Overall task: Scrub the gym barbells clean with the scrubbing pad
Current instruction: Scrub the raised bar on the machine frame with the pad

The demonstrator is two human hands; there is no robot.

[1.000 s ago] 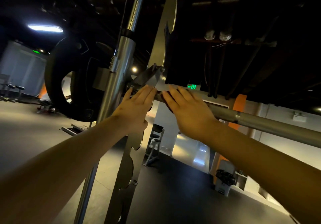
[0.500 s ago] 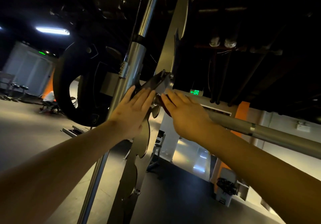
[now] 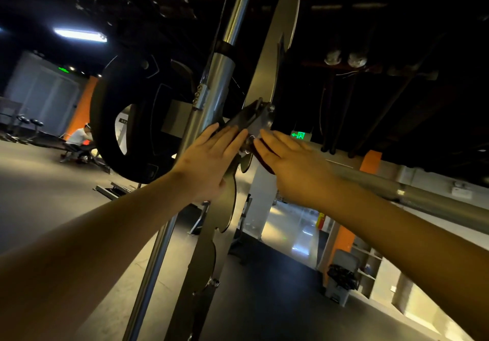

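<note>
So, right hand (image 3: 291, 167) lies flat-fingered, pressing a dark red scrubbing pad (image 3: 265, 156) onto the smooth round steel barbell (image 3: 423, 197); left hand (image 3: 209, 160), fingers straight, rests against the shiny chrome guide rod (image 3: 219, 84).

Right hand (image 3: 293, 174) presses, seemingly, a pad (image 3: 265, 156) onto the barbell (image 3: 436, 203).

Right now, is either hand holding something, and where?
The right hand presses the dark red scrubbing pad flat against the barbell, fingers straight across its back. The left hand grips nothing; its straight fingers touch the rack hook.
</note>
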